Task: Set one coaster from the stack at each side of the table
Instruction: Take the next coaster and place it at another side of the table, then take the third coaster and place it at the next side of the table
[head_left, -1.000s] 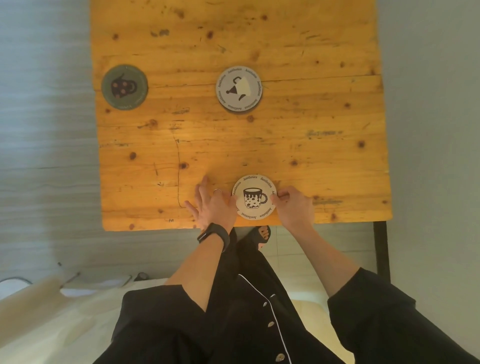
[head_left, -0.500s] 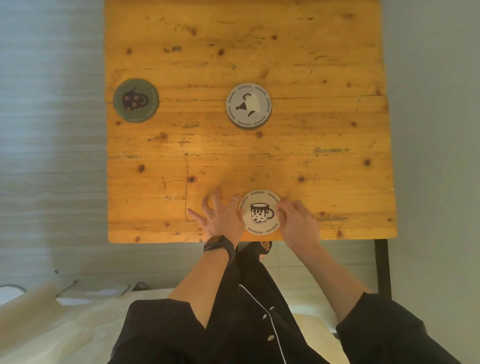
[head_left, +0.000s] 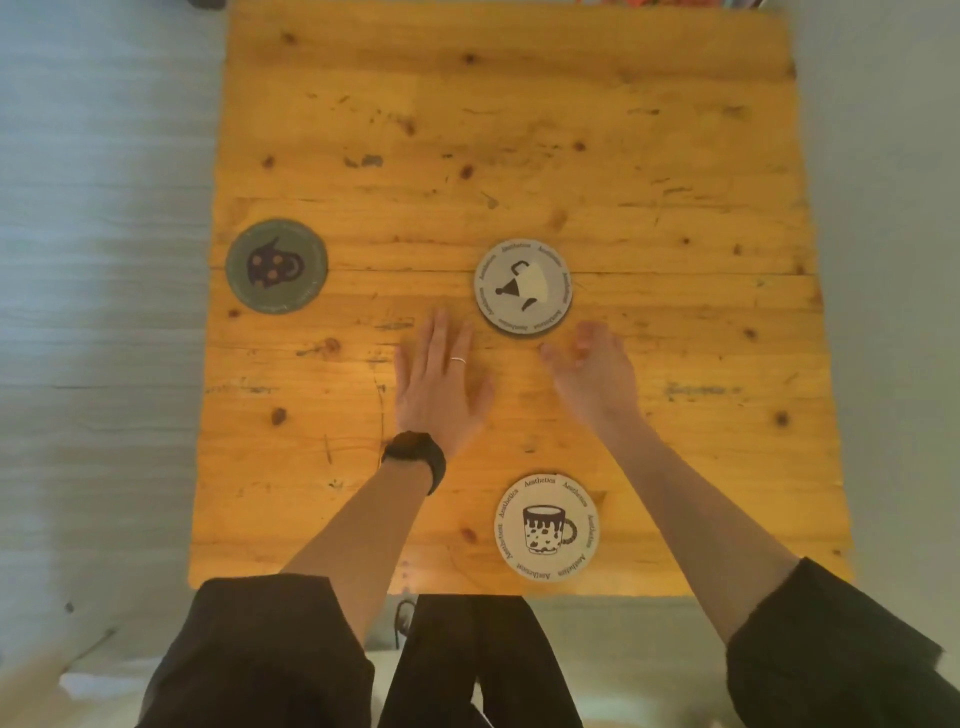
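Note:
A small stack of round grey coasters (head_left: 523, 287) with a tipped-cup print lies at the middle of the wooden table (head_left: 675, 208). A white coaster with a spotted mug (head_left: 546, 526) lies flat by the near edge. A dark green coaster (head_left: 277, 266) rests at the left edge. My left hand (head_left: 437, 382) hovers flat, fingers apart, just left of and below the stack. My right hand (head_left: 592, 371) is open, fingers loosely curled, just right of and below the stack. Neither hand touches a coaster.
The table's right side and far side show only bare wood. Pale floor surrounds the table on the left and right. My dark sleeves and clothing fill the bottom of the view.
Both hands have let go of the mug coaster at the near edge and moved forward to either side of the centre stack. The camera has moved in closer over the table.

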